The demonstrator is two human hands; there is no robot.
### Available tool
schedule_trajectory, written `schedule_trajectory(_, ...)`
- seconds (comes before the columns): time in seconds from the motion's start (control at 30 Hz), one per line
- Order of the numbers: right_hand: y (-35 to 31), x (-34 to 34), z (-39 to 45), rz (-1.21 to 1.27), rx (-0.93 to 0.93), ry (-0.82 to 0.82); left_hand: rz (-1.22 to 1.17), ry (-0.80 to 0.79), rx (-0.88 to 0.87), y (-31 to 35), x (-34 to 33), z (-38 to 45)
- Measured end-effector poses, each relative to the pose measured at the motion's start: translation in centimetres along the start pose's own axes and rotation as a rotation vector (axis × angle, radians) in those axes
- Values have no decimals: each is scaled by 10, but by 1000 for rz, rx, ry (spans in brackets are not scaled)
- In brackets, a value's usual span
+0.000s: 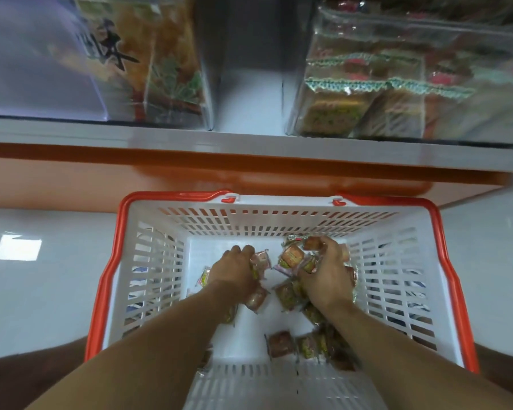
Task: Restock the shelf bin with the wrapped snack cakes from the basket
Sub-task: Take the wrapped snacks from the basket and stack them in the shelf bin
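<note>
I have both hands down in the basket point(122, 261): left hand point(237, 269) and right hand point(326, 276) each curled around several snack cakes point(292, 257), gathering handfuls to cut trips. The shelf bin point(382, 93) sits directly above.

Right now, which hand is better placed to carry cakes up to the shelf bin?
Right hand, probably: it grips a cluster of snack cakes and sits below the clear bin holding similar cakes. The left hand grips fewer.
</note>
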State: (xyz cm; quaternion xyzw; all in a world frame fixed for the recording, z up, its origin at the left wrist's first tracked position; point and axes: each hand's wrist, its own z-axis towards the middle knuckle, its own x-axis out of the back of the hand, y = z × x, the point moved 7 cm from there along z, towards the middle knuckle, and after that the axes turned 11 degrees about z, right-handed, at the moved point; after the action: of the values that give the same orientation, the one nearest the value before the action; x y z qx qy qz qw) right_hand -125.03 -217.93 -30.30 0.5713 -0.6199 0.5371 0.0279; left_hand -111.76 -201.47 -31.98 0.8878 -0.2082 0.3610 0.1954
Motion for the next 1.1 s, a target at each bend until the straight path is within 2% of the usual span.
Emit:
schedule_trajectory(0.1,7,-3,6,217,-95,39,22,-2,-6,5,-5,1)
schedule_trajectory(0.23,14,-19,14,415,-190,-28,39,-9,-19,14,-7,2)
schedule_trajectory(0.4,17,-23,20,379,-236,-71,-153,-97,24,16,-17,0)
schedule_trajectory(0.53,15,-21,20,379,-244,-48,-312,-137,-24,27,-14,-2)
schedule_trajectory(0.6,9,-22,17,358,-183,-39,-306,-122,-89,36,-9,-2)
schedule_trajectory(0.7,-6,-29,9,307,-51,-114,-137,-123,-164,44,-6,-2)
schedule_trajectory(0.77,-10,-32,3,244,8,-159,-105,-155,-176,43,-8,-2)
schedule_trajectory(0.93,-13,-36,-10,103,65,-341,-241,-228,-160,30,-14,-9)
schedule_trajectory(1.1,-26,-27,-15,141,25,-358,-347,-172,-149,21,3,-26)
